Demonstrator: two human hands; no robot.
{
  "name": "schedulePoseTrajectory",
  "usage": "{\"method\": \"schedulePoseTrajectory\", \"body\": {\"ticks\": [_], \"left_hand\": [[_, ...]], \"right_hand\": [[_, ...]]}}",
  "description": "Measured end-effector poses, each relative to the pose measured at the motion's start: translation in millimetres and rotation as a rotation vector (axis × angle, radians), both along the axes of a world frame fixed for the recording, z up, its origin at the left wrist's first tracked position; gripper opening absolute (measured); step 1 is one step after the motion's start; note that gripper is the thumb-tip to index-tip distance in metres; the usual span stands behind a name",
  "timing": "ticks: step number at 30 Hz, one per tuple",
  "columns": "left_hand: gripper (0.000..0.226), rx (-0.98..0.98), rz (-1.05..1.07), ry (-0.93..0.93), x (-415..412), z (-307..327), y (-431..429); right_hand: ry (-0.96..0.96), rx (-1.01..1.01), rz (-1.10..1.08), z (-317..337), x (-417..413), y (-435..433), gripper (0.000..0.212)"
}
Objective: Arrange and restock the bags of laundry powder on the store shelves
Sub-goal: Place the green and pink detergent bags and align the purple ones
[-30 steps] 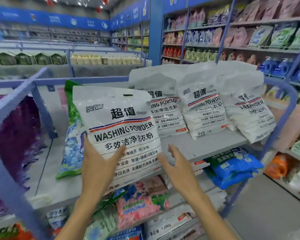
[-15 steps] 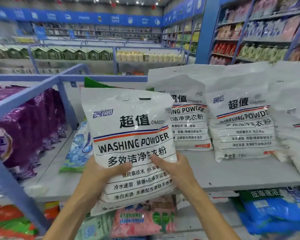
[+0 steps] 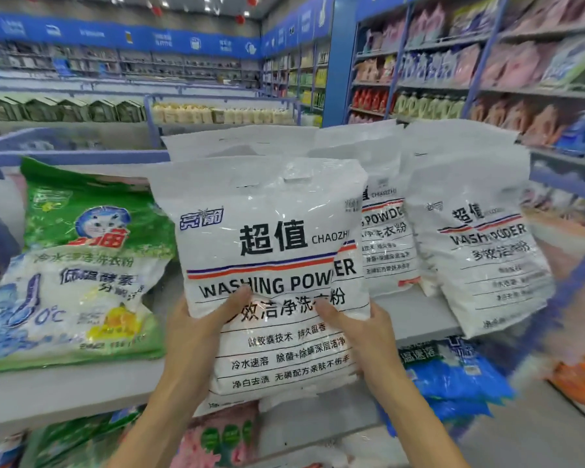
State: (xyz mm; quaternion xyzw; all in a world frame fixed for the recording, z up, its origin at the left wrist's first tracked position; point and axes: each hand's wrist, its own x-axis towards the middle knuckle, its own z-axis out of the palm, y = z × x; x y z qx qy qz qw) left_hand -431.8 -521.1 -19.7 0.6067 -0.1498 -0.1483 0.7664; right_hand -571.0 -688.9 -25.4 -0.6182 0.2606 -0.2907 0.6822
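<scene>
Both hands, left (image 3: 196,336) and right (image 3: 365,339), are gripping the white washing powder bag (image 3: 267,265) low by its sides, probably keeping it upright, label-out, for the shelf (image 3: 68,393).

Glossy plastic washing powder bag (image 3: 267,258), matt shelf (image 3: 65,393)

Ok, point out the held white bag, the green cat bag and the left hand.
held white bag (image 3: 271,251): head view, its printed front.
green cat bag (image 3: 78,265): head view, middle of its front.
left hand (image 3: 195,331): head view, back of the hand.
</scene>
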Motion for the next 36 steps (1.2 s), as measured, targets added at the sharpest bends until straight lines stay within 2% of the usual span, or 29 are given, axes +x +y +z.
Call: {"method": "schedulePoseTrajectory", "body": {"ticks": [3, 7, 8, 10, 12, 14, 17, 22, 25, 26, 29, 32, 36], "left_hand": [[0.039, -0.016, -0.034, -0.008, -12, 8, -39], [0.037, -0.006, -0.078, -0.019, -19, 12, -87], [0.036, 0.003, -0.091, -0.027, -19, 12, -99], [0.036, 0.013, -0.113, -0.044, -20, 14, -123], [0.035, -0.004, -0.117, -0.051, -22, 14, -146], [0.035, -0.023, -0.116, -0.063, -25, 12, -168], [0.046, -0.012, -0.083, -0.078, -32, 8, -198], [0.063, 0.011, 0.068, -0.102, -37, 1, -214], [0.056, 0.029, 0.129, -0.150, -50, 0, -208], [0.060, 0.066, 0.112, -0.176, -57, -3, -204], [0.095, 0.232, -0.004, -0.277, -82, -22, -188], [0.127, 0.421, 0.045, -0.420, -99, -44, -186], [0.140, 0.511, 0.112, -0.441, -103, -44, -203]], "right_hand": [[-0.050, -0.024, -0.087, 5, -14, -29, 0.020], [-0.083, -0.085, -0.196, 6, -22, -70, 0.026], [-0.065, -0.103, -0.220, 2, -22, -83, 0.034], [-0.029, -0.150, -0.277, 2, -22, -103, 0.067], [-0.012, -0.184, -0.310, 4, -25, -121, 0.078], [-0.003, -0.214, -0.355, 4, -26, -140, 0.069], [-0.009, -0.278, -0.458, 0, -26, -163, 0.039], [-0.040, -0.416, -0.536, -8, -21, -179, 0.025], [0.024, -0.602, -0.475, -5, -30, -178, 0.036], [0.033, -0.642, -0.454, -7, -34, -175, 0.046], [0.115, -0.709, -0.377, -22, -42, -155, 0.080], [0.216, -0.861, -0.354, -38, -36, -154, 0.080], [0.253, -0.939, -0.345, -34, -25, -179, 0.075]]}}
